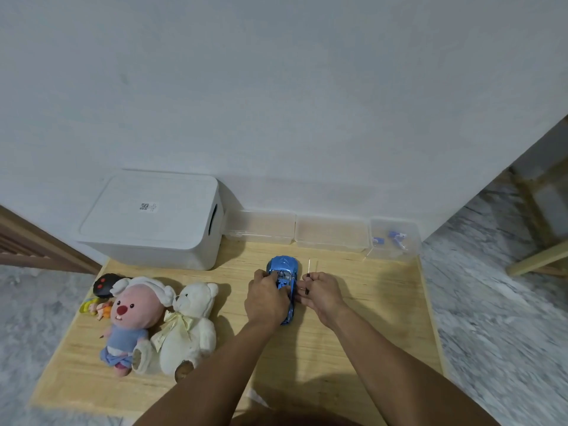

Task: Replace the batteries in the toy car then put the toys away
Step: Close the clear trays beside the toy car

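The blue toy car (284,282) lies on the wooden table (368,318), nose toward the wall, a little right of the middle. My left hand (266,298) lies over its near half, fingers curled round the body and gripping it. My right hand (321,292) sits just beside the car on its right, pinching a thin screwdriver (308,273) whose shaft points up toward the wall.

Left of the car lie 2 soft toys side by side: a white teddy bear (187,327) with a pale bow and a pink plush (133,321) in blue clothes. Beyond the pink one sit a black remote (104,284) and a small doll (95,309).

Along the wall stand a white lidded storage bin (153,219) and 3 clear plastic boxes; the rightmost box (395,238) holds small blue and white pieces I cannot identify.
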The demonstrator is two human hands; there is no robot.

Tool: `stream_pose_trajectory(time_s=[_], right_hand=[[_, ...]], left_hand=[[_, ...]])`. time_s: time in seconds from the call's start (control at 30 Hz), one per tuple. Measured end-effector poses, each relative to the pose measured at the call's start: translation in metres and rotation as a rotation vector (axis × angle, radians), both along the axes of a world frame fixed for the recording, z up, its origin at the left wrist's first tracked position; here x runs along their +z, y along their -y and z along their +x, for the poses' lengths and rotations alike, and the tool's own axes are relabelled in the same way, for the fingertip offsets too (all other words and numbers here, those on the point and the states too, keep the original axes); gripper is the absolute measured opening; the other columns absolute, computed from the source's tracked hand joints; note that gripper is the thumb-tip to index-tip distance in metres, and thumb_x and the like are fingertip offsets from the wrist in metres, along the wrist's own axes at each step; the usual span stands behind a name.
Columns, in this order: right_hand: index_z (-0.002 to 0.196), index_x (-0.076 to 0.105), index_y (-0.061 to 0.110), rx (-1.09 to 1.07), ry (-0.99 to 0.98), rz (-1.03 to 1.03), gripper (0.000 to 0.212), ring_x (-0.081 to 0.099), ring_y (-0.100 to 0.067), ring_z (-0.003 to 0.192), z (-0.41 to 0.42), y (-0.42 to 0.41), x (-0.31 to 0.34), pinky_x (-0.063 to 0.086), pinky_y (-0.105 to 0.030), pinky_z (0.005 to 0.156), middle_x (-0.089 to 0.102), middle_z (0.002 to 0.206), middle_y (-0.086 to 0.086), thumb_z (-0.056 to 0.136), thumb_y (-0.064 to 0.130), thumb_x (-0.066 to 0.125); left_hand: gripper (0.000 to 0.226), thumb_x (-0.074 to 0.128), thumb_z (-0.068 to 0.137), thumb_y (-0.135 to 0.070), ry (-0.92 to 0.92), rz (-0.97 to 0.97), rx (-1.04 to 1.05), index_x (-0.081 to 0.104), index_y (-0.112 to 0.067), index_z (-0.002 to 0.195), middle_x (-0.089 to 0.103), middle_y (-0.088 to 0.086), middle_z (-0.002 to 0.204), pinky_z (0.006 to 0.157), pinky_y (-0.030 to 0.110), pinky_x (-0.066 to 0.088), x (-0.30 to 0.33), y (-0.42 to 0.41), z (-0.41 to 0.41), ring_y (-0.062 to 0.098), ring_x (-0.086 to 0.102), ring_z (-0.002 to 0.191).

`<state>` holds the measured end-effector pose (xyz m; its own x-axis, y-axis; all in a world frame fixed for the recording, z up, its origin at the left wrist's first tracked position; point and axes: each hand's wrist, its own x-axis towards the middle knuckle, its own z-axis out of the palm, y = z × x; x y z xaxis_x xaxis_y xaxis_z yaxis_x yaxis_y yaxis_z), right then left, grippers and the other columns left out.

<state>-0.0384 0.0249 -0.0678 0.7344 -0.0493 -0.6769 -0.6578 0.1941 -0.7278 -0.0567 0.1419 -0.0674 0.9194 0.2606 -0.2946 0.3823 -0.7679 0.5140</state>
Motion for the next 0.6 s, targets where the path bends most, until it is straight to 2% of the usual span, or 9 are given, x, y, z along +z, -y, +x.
stream_pose_trajectory(time_s=[0.23,0.37,0.47,0.6], right_hand=[[0.103,0.054,-0.001,0.049,-0.004,-0.040,0.012,0.069,-0.023,0.081,0.001,0.003,0.001,0.058,-0.033,0.074,0.066,0.097,-0.017,0.092,-0.006,0.050],[0.105,0.053,-0.002,0.074,-0.008,-0.071,0.012,0.069,-0.023,0.081,0.002,0.003,0.003,0.059,-0.033,0.070,0.066,0.094,-0.015,0.093,-0.003,0.050],[0.097,0.055,0.006,0.103,-0.010,-0.164,0.009,0.069,-0.025,0.086,0.005,0.007,0.002,0.060,-0.036,0.074,0.066,0.099,-0.014,0.093,0.000,0.050],[0.086,0.059,0.015,0.101,0.040,-0.332,0.009,0.067,-0.022,0.083,0.013,0.013,0.003,0.060,-0.038,0.075,0.066,0.099,-0.009,0.092,0.008,0.058]], left_hand=[[0.047,0.069,0.087,-0.026,0.041,-0.052,0.041,0.058,-0.018,0.131,0.061,0.001,0.118,0.083,0.031,0.047,0.003,-0.003,-0.001,0.021,0.059,0.106],[0.046,0.072,0.081,-0.021,0.048,-0.160,0.106,0.063,-0.020,0.127,0.067,0.000,0.116,0.083,0.035,0.054,0.005,-0.011,0.001,0.021,0.065,0.100],[0.044,0.066,0.083,-0.015,0.058,-0.263,0.208,0.064,-0.014,0.127,0.070,0.000,0.116,0.081,0.027,0.050,0.008,-0.020,0.004,0.020,0.065,0.103],[0.038,0.062,0.088,-0.018,0.053,-0.314,0.287,0.064,-0.008,0.125,0.071,0.006,0.114,0.084,0.025,0.043,0.011,-0.032,0.011,0.021,0.062,0.106]])
